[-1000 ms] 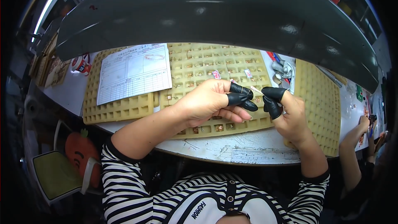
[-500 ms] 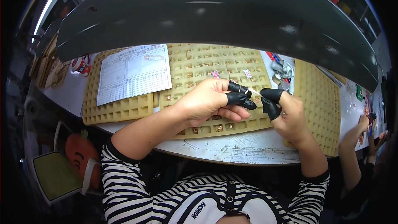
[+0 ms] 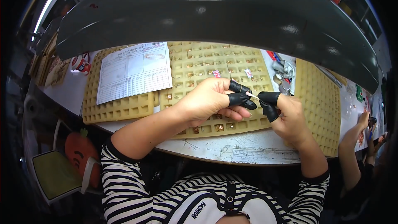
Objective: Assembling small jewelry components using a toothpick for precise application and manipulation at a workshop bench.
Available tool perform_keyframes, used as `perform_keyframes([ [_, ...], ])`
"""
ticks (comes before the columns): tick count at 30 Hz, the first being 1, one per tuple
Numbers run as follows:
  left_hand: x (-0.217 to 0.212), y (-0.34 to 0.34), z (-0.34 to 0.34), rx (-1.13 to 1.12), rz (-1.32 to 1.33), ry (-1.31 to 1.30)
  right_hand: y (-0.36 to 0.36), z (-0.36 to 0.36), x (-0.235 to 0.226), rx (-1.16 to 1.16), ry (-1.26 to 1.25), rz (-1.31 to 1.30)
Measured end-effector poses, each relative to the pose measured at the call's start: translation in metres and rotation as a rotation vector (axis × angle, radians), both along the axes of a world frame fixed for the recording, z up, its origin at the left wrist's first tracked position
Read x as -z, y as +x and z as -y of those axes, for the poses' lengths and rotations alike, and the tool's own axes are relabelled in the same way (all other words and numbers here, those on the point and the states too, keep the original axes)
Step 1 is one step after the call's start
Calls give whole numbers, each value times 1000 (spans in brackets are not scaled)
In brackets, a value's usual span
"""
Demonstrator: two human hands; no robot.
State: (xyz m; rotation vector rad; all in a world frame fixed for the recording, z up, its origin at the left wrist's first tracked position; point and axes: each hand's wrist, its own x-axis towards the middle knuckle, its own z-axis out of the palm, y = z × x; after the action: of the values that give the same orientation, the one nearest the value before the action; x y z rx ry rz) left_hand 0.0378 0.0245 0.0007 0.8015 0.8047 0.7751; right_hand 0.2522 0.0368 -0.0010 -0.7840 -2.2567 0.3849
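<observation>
My left hand (image 3: 211, 101) and my right hand (image 3: 286, 114) meet over a tan grid tray (image 3: 207, 64) with many small square pockets. Black rubber finger covers sit on the thumb and forefinger of both hands. Between the covered fingertips both hands pinch a small thin pale piece (image 3: 252, 95), held just above the tray. Several pockets hold tiny gold-coloured parts, and small pink and white tags (image 3: 217, 74) lie on the tray behind my left hand.
A printed paper sheet (image 3: 134, 71) lies on a second grid tray (image 3: 112, 108) at the left. A third tray (image 3: 318, 99) is at the right, with metal tools (image 3: 284, 74) beside it. Another person's arm (image 3: 352, 149) works at far right. A dark shelf (image 3: 215, 16) overhangs the bench.
Both hands have shifted slightly; the fingertips stay pinched together on the small piece over the same part of the tray.
</observation>
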Motion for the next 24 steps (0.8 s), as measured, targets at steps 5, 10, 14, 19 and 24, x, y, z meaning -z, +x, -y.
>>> perform_keyframes([
  [5, 1, 0, 1, -8, 26, 0, 0, 1, 0, -3, -13, -37],
  [10, 2, 0, 0, 21, 17, 2, 2, 2, -1, -1, -15, -9],
  [14, 4, -1, 1, 10, 23, 1, -1, 1, -3, 14, -10, -18],
  [19, 6, 0, 0, 26, 32, -4, 0, 2, -4, -8, -27, 7],
  [24, 4, 0, 1, 10, 33, -24, 2, 0, -3, 41, -107, -90],
])
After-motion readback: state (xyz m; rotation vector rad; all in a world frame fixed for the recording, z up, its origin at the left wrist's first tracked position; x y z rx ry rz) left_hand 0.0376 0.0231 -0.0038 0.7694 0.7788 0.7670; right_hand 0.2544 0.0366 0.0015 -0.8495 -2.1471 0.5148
